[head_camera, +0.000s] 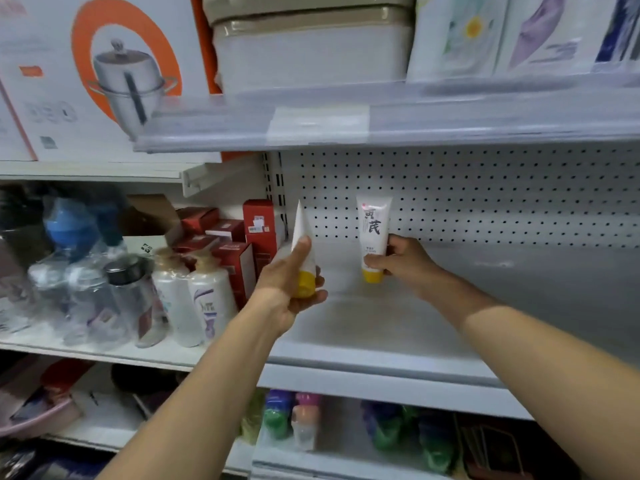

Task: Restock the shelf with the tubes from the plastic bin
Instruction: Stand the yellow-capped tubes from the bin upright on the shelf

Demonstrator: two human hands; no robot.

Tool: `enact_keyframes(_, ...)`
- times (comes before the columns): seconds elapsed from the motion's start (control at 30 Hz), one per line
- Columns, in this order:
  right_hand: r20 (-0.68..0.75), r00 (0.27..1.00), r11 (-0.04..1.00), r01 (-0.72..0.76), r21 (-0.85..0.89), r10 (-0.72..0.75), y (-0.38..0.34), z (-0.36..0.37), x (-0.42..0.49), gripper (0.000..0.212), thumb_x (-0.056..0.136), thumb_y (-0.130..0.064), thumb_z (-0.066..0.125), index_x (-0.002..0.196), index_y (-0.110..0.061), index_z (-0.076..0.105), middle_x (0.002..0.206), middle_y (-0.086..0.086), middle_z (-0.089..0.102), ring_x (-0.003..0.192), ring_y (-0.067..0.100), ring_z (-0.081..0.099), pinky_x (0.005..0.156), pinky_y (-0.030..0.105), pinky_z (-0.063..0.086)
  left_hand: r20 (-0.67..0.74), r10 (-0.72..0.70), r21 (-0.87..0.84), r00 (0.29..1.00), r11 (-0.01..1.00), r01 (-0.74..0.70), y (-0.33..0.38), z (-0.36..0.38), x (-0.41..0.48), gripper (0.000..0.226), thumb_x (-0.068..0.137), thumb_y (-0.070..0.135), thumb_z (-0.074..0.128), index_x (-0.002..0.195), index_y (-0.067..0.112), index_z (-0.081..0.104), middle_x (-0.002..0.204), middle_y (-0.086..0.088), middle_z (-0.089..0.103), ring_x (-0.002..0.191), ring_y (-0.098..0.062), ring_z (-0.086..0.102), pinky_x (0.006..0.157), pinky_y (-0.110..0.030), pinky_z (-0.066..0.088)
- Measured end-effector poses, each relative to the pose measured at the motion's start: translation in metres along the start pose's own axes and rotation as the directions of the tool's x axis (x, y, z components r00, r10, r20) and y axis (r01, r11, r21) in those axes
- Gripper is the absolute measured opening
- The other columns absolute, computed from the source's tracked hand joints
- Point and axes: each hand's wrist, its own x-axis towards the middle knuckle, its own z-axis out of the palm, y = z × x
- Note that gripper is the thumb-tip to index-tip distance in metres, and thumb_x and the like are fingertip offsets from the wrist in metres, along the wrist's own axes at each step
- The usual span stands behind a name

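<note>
Glossy plast. tube (373, 220), matt metal shelf (467, 292)

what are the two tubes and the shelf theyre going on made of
Right tube, in the right hand, and left tube, in the left hand: likely soft plastic, smooth white bodies crimped flat at the top; the yellow caps look like harder plastic. Shelf: probably painted metal, a smooth pale grey sheet with dull sheen. Its back panel: thin sheet with regular punched holes, likely metal.
</note>
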Motion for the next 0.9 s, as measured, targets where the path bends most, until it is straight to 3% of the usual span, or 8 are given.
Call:
enact_keyframes(0.2, 0.005, 1.000, 0.999, 0.018, -0.045, -0.018, 0.011, 0.001, 0.050, 0.045, 0.077, -0.002, 0.076, 0.119, -0.008, 0.063, 0.111, 0.009, 0.069, 0.099, 0.023, 0.066, 0.091, 0.040, 0.054, 0.125, 0.038, 0.067, 0.991, 0.997, -0.046, -0.010, 0.016, 0.032, 0.041, 0.097, 0.043, 0.047, 0.125, 0.013, 0.053, 0.104, -0.010, 0.069, 0.078, -0.019, 0.065, 0.056, -0.029, 0.056)
enact_keyframes(0.37, 0.037, 0.999, 0.995, 0.026, -0.094, -0.022, 0.018, 0.005, 0.080, 0.049, 0.076, -0.003, 0.076, 0.122, -0.011, 0.062, 0.116, 0.006, 0.068, 0.103, 0.023, 0.065, 0.095, 0.043, 0.053, 0.126, 0.113, 0.064, 0.986, 0.990, -0.122, -0.011, 0.015, 0.053, 0.044, 0.100, 0.045, 0.037, 0.133, 0.017, 0.049, 0.114, -0.011, 0.067, 0.080, -0.019, 0.063, 0.059, -0.030, 0.054)
enact_keyframes(0.9, 0.071, 0.996, 0.986, 0.061, -0.154, -0.050, 0.030, 0.016, 0.091, 0.047, 0.079, -0.005, 0.073, 0.123, -0.013, 0.058, 0.120, 0.005, 0.066, 0.106, 0.023, 0.063, 0.094, 0.042, 0.052, 0.035, 0.038, -0.099, 0.999, 0.994, -0.035, -0.018, 0.011, 0.064, 0.046, 0.097, 0.044, 0.047, 0.131, 0.014, 0.051, 0.101, -0.011, 0.058, 0.081, -0.021, 0.060, 0.054, -0.031, 0.054)
